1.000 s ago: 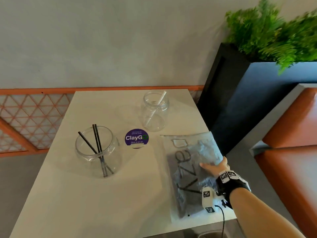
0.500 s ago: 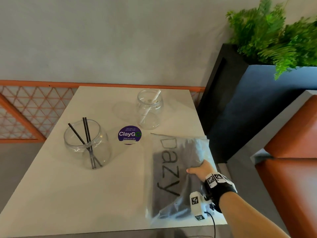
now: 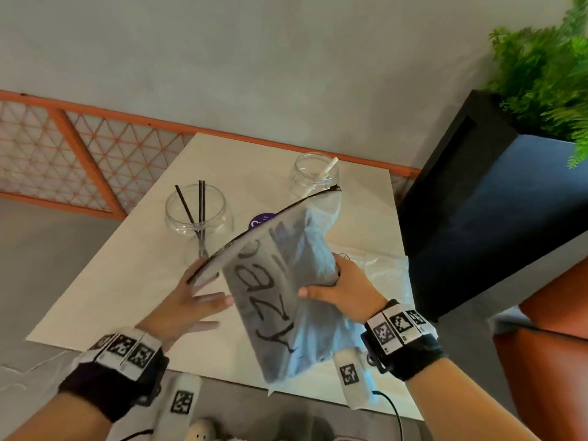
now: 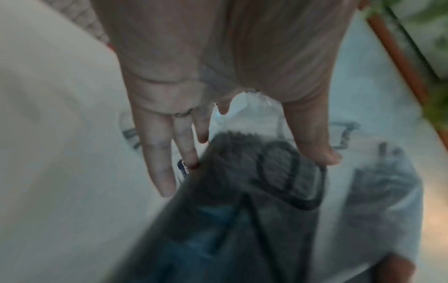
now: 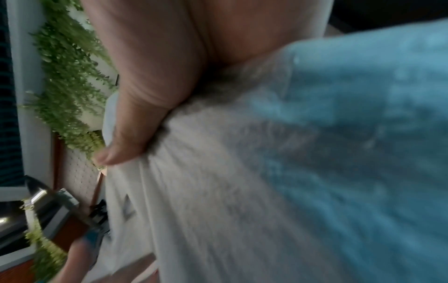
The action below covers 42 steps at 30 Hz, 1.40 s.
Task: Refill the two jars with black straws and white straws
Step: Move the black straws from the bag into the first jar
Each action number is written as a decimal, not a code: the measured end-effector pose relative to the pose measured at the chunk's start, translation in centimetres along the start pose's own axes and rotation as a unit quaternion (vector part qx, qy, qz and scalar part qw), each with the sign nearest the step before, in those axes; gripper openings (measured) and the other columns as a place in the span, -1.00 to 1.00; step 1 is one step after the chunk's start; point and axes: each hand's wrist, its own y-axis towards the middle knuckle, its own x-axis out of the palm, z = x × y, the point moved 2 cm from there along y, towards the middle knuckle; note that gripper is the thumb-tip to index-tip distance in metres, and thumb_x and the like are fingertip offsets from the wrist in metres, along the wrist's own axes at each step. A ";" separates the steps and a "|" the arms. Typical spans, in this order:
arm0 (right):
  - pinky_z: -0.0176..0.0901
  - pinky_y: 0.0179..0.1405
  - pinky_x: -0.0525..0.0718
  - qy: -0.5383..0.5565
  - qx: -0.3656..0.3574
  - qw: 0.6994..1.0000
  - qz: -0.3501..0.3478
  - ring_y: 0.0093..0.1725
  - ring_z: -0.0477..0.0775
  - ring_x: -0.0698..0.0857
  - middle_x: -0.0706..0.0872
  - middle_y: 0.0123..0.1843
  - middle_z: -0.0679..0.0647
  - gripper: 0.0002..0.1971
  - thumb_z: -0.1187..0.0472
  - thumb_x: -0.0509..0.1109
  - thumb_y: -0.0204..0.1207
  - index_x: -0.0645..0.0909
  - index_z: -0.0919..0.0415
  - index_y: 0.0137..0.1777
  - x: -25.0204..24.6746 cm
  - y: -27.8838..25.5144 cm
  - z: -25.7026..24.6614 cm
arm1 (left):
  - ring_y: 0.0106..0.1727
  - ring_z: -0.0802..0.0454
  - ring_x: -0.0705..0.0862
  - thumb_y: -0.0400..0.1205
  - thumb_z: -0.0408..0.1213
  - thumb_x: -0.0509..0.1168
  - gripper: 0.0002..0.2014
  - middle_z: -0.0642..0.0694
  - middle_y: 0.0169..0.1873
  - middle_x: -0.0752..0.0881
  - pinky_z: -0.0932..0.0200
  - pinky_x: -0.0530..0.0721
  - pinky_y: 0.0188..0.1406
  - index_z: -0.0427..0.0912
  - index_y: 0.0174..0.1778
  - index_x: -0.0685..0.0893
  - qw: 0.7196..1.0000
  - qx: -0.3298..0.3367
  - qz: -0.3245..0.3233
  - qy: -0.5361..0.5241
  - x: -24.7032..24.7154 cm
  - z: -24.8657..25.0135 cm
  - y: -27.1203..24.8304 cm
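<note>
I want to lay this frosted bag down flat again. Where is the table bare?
The table is bare along its near-left side, between the black-straw jar and the front edge, under the left hand. Its far-left corner is bare too. The middle and right, by the white-straw jar, are crowded.

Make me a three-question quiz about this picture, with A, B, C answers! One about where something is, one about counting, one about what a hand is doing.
1. Where is the white straw?
A. in the small jar
B. on the floor
C. in the plant

2. How many black straws stand in the round jar?
A. one
B. three
C. ten

3. What is the right hand doing?
A. waving
B. gripping the frosted bag
C. holding a jar

Answers: 1 A, it leans inside that jar. 2 B, three dark sticks show. 3 B, fingers and thumb pinch the bag.
</note>
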 end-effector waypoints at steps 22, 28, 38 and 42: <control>-0.44 -0.09 0.62 0.062 -0.071 0.991 0.094 -0.08 -0.29 0.76 0.80 -0.11 -0.11 -0.68 0.28 0.63 0.30 0.65 0.15 0.02 12.9 8.7 -7.0 | 0.22 -0.06 0.71 0.22 0.02 0.62 -0.40 -0.17 0.12 0.77 -0.15 0.68 0.20 -0.18 0.13 0.73 0.993 0.023 0.044 -0.107 -11.6 4.7 1.3; -0.23 0.11 0.68 0.044 -0.084 0.980 0.178 0.07 -0.16 0.75 0.80 0.02 -0.07 -0.58 0.17 0.64 0.31 0.64 0.12 0.16 14.8 9.2 -6.8 | 0.31 -0.06 0.62 0.32 -0.04 0.48 -0.51 -0.14 0.20 0.73 -0.30 0.56 0.31 -0.12 0.16 0.72 0.992 -0.016 0.032 -0.120 -14.6 3.6 1.8; 0.06 0.14 0.71 -0.001 -0.043 0.986 0.162 0.02 -0.08 0.77 0.81 -0.03 -0.01 -0.63 0.16 0.61 0.35 0.67 0.26 0.12 17.9 8.8 -5.8 | 0.62 -0.01 0.10 0.25 0.45 0.27 0.08 0.00 0.58 0.22 -0.17 0.08 0.58 0.07 0.61 0.00 0.773 0.354 0.120 0.512 -15.4 8.8 0.6; 0.18 0.11 0.71 0.016 -0.074 0.982 0.173 0.02 0.00 0.78 0.83 -0.05 0.02 -0.54 -0.01 0.65 0.23 0.67 0.13 0.10 18.1 8.3 -6.8 | 0.52 -0.09 0.31 0.30 0.41 0.31 0.06 -0.02 0.46 0.43 -0.20 0.19 0.54 0.11 0.61 -0.07 0.751 0.200 0.044 0.627 -14.6 8.1 3.0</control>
